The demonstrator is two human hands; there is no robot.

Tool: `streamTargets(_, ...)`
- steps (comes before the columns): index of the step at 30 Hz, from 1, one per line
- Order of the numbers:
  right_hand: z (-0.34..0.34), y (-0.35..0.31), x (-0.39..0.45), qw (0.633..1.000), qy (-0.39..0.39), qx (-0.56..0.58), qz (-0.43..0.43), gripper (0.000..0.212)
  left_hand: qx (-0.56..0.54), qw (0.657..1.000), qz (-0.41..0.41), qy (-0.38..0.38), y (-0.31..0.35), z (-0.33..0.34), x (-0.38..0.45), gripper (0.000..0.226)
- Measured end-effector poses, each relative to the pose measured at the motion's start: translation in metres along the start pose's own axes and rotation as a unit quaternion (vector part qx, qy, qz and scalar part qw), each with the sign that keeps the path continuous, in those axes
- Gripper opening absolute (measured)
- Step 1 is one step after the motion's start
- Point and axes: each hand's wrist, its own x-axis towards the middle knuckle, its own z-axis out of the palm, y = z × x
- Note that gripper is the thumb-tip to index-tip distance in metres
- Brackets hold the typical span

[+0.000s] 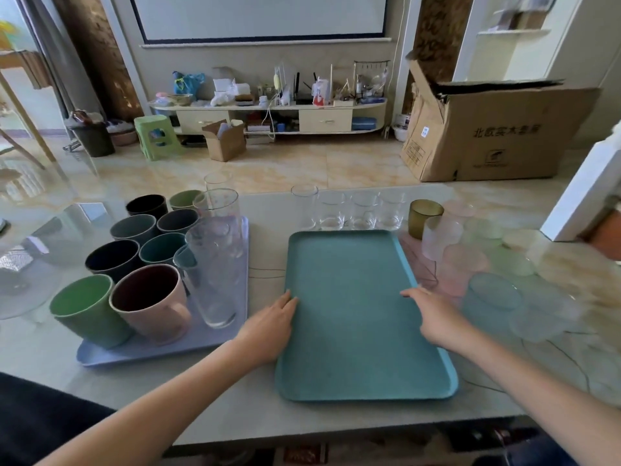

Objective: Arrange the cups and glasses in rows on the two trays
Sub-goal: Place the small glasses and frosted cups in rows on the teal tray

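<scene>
Evidently squaring up the teal tray (353,314) before loading. Left hand (272,326) laid flat against the tray's near-left rim, fingers straight and together, pressing rather than gripping. Right hand (433,314) resting on the tray's right rim, fingers extended over the edge, pinching nothing. Both placed on opposite long sides, probably to slide or steady the tray so it sits parallel to the table (262,391) edge.

Nothing on the teal tray yet, bare between the two hands. Just beyond the fingertips, a line of clear glasses (349,210) waiting at the tray's far edge, handy for a first row. Outboard of the right hand, a cluster of frosted pink, green and blue tumblers (477,260), plus an amber cup (425,218) further out, all loose on the table and close enough to reach without shifting.

Outboard of the left hand, the lavender tray (161,348) already filled: coloured cups in rows, among them a pink mug (151,304) and a green cup (85,309) nearest, with tall clear glasses (215,264) along the side nearest the left hand. Judged roughly half done: one tray loaded, the other positioned and awaiting its glasses. Cannot tell whether the tray is moving or at rest.
</scene>
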Motion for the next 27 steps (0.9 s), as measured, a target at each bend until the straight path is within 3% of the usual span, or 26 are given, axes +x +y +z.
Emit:
streamTargets(5, 0.006, -0.017, 0.000, 0.999, -0.013, 0.028, -0.025, 0.076, 0.103, 0.994, -0.018, 0.012, -0.015, 0.006, -0.011, 0.054)
streamTargets(8, 0.008, -0.026, -0.001, 0.999, -0.025, 0.030, -0.026, 0.073, 0.059, 0.995, 0.020, 0.077, -0.030, 0.017, -0.009, 0.043)
streamTargets(11, 0.007, -0.031, 0.002, 0.999, -0.029, 0.015, -0.018, 0.065, -0.030, 0.995, -0.009, 0.094, -0.031, 0.015, -0.006, 0.054)
streamTargets(16, -0.024, -0.058, 0.035, 0.997, 0.070, -0.003, -0.037, 0.048, -0.050, 0.983, -0.074, 0.159, -0.031, 0.002, 0.019, 0.064)
streamTargets(21, -0.054, -0.113, 0.108, 0.991, 0.084, 0.056, -0.088, 0.059, -0.113, 0.969, -0.121, 0.182, -0.031, 0.005, 0.045, 0.063)
streamTargets(27, -0.065, -0.178, 0.205, 0.989, 0.108, 0.030, -0.097, 0.087, -0.129, 0.969, -0.119, 0.172, -0.041, 0.009, 0.056, 0.058)
